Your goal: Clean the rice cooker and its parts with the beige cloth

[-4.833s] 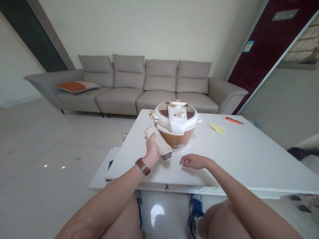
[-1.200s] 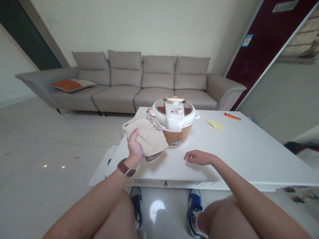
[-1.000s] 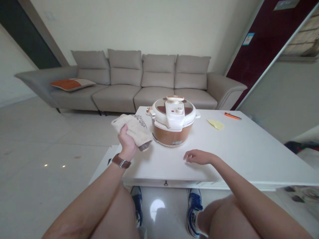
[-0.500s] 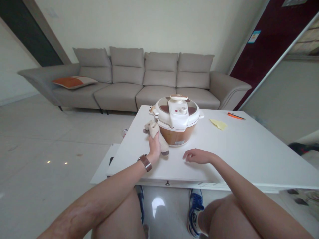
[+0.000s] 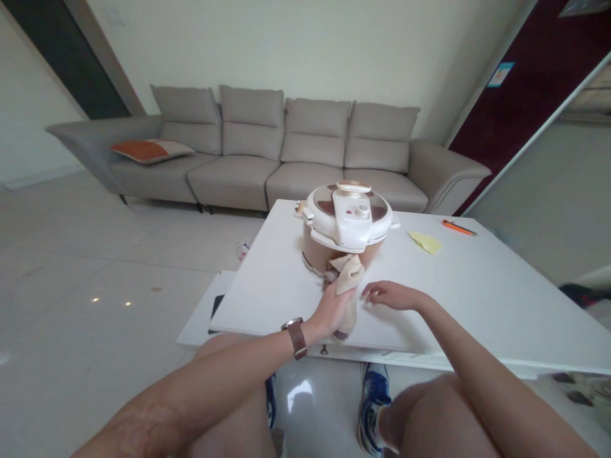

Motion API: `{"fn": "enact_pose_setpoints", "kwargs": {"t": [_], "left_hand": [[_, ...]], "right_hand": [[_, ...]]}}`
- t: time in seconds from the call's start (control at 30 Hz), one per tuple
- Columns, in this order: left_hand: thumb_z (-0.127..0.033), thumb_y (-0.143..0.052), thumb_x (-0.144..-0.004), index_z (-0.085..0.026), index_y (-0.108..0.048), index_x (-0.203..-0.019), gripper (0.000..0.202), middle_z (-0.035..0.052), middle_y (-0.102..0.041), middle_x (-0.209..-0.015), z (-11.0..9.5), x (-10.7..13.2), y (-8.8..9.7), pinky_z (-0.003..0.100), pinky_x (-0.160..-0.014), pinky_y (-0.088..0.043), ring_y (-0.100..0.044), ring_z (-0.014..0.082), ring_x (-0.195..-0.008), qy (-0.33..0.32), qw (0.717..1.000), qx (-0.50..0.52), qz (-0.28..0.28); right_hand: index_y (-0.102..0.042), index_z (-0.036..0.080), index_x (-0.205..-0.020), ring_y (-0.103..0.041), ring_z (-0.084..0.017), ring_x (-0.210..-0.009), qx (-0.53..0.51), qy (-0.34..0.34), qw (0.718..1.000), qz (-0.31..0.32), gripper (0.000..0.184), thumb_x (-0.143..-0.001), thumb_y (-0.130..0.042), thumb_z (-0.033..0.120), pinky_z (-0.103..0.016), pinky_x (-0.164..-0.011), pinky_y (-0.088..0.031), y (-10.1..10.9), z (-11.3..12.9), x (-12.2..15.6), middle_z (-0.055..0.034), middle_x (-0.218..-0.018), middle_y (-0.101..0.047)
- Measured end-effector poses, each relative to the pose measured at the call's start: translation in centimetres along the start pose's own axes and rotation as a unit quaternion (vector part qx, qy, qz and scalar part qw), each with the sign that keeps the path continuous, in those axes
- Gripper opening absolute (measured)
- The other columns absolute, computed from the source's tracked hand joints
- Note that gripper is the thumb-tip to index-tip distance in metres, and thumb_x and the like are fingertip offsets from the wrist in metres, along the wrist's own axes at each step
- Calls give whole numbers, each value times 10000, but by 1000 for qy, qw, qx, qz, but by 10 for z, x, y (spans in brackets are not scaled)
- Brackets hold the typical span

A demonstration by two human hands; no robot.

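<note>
- Beige cloth (image 5: 351, 273) with grey-brown trim was bunched at the near front of the cooker; its upper folds lay over my view of the brown body, and I couldn't tell whether they pressed on it or stood just off it.
- The person's left hand (image 5: 331, 312) had that cloth gripped, fingers closed round its middle, one end dangling below toward the desk's near edge.
- The right hand (image 5: 394, 296) was just beside it, half curled, fingers loosely bent and the palm turned down; whether the fingertips met the desk, I couldn't make out.
- The cooker (image 5: 353, 216) sat upright on the desk, brown below, with a white lid, a handle on top and a front panel bearing a small dark red button and a round knob.
- White and broad, the desk (image 5: 458, 305) carried all this, with a small drawer knob (image 5: 324, 350) on its near side.
- Right of the cooker lay a creased yellow paper (image 5: 424, 242), and beyond that an orange-and-black tool (image 5: 459, 228) near the far edge.
- A brown-strapped watch (image 5: 294, 338) circled the left wrist.
- Blue-and-white shoes (image 5: 375, 401) showed on the glossy floor (image 5: 95, 267) below.
- Behind stood a long grey-taupe sofa (image 5: 315, 181), an orange-and-cream cushion (image 5: 151, 151) flat on its left seat.
</note>
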State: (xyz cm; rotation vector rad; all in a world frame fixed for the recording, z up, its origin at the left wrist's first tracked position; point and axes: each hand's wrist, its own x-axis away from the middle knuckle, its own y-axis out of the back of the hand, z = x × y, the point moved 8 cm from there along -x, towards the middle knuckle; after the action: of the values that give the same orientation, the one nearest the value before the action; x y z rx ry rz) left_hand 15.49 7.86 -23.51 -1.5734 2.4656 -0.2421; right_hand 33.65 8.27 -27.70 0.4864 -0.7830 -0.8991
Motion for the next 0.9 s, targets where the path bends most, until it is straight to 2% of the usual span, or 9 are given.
{"fn": "enact_pose_setpoints", "kwargs": {"t": [0.13, 0.23, 0.43, 0.53, 0.63, 0.7, 0.77, 0.83, 0.9], "left_hand": [[-344, -674, -838, -158, -753, -1180, 398, 116, -754, -1274, -3, -6, 0, 463, -1132, -445, -651, 336, -1234, 31, 997, 51, -39], [-356, -699, -817, -158, -751, -1142, 384, 113, -789, -1147, 1, -7, 8, 444, -1048, -511, -699, 324, -1123, 91, 986, 118, -81], [-365, -594, -928, -92, -746, -1089, 351, 159, -802, -1012, 5, 4, 26, 416, -917, -598, -768, 280, -886, 261, 928, 247, -102], [-317, -562, -938, -84, -723, -1176, 370, 170, -804, -1015, -4, 2, 50, 440, -924, -612, -782, 296, -916, 286, 904, 288, -131], [-272, -581, -917, -84, -700, -1221, 376, 171, -802, -1030, -16, -7, 89, 448, -938, -614, -780, 304, -966, 257, 900, 292, -197], [-271, -571, -926, -87, -699, -1202, 356, 167, -797, -1063, -28, -20, 119, 429, -973, -601, -768, 294, -1021, 180, 911, 283, -241], [-292, -582, -921, -108, -702, -1181, 340, 148, -786, -1124, -42, -33, 146, 407, -1001, -585, -748, 280, -1076, 69, 921, 262, -281], [-305, -613, -894, -138, -706, -1162, 329, 116, -768, -1190, -50, -42, 164, 378, -1015, -568, -728, 260, -1113, -20, 924, 217, -315], [-304, -652, -848, -154, -712, -1132, 327, 94, -759, -1205, -49, -50, 168, 361, -1014, -556, -716, 252, -1124, -59, 928, 167, -327]], "right_hand": [[-711, 144, -1187, -727, -277, -997, 3, -5, 1000, -15, 415, -901, -548, 398, -391, -947, -527, 4, 0, 7, -134, -1095, -777], [-712, 147, -1188, -724, -279, -1000, -3, -2, 1000, -16, 414, -913, -551, 412, -394, -954, -525, 3, 3, 12, -133, -1102, -776], [-718, 141, -1201, -721, -285, -1008, -4, -12, 1000, -8, 419, -917, -556, 403, -400, -946, -527, 1, 1, 20, -146, -1117, -773], [-718, 145, -1201, -722, -286, -1005, -7, -14, 1000, -7, 412, -920, -553, 398, -399, -935, -529, 2, -5, 22, -145, -1102, -777], [-716, 148, -1189, -728, -277, -989, -15, -15, 1000, -8, 396, -916, -557, 387, -391, -935, -529, 3, -10, 25, -142, -1102, -779], [-713, 150, -1189, -729, -276, -988, -18, -18, 1000, -9, 393, -915, -560, 387, -389, -938, -528, 4, -11, 27, -143, -1112, -778], [-709, 148, -1197, -728, -281, -997, -18, -20, 1000, -10, 402, -915, -560, 392, -391, -935, -528, 5, -11, 28, -145, -1113, -778], [-710, 144, -1199, -727, -287, -1001, -15, -20, 1000, -12, 409, -914, -560, 395, -394, -932, -528, 6, -9, 28, -147, -1100, -780], [-714, 142, -1191, -728, -288, -993, -12, -18, 1000, -13, 408, -909, -561, 395, -394, -927, -530, 6, -7, 27, -146, -1087, -781]]}}
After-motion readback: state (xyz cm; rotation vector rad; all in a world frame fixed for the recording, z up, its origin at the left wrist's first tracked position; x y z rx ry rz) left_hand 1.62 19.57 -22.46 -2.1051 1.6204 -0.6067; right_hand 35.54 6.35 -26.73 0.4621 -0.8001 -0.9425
